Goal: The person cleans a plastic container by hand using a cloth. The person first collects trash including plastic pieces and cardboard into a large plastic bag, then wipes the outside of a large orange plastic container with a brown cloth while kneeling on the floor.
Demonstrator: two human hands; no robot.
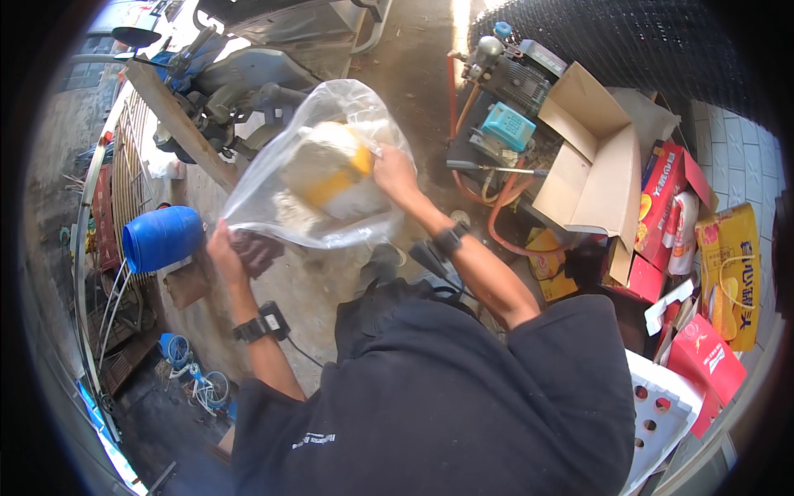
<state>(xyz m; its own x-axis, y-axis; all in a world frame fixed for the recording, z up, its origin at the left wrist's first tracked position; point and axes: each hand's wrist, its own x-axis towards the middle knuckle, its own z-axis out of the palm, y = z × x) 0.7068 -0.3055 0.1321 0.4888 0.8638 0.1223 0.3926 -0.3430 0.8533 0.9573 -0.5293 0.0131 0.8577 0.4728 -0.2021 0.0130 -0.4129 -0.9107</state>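
Shirt (463, 397): black, being worn
Left hand (227, 250): clear bag (347, 221) being pinched
Right hand (395, 175): bag being touched, grip can't be told

bright glare at top, edges bending, dark vignette all round

flr (308, 293): gry-brn | tiles (733, 149): pale, rt | light (461, 21): brt, top
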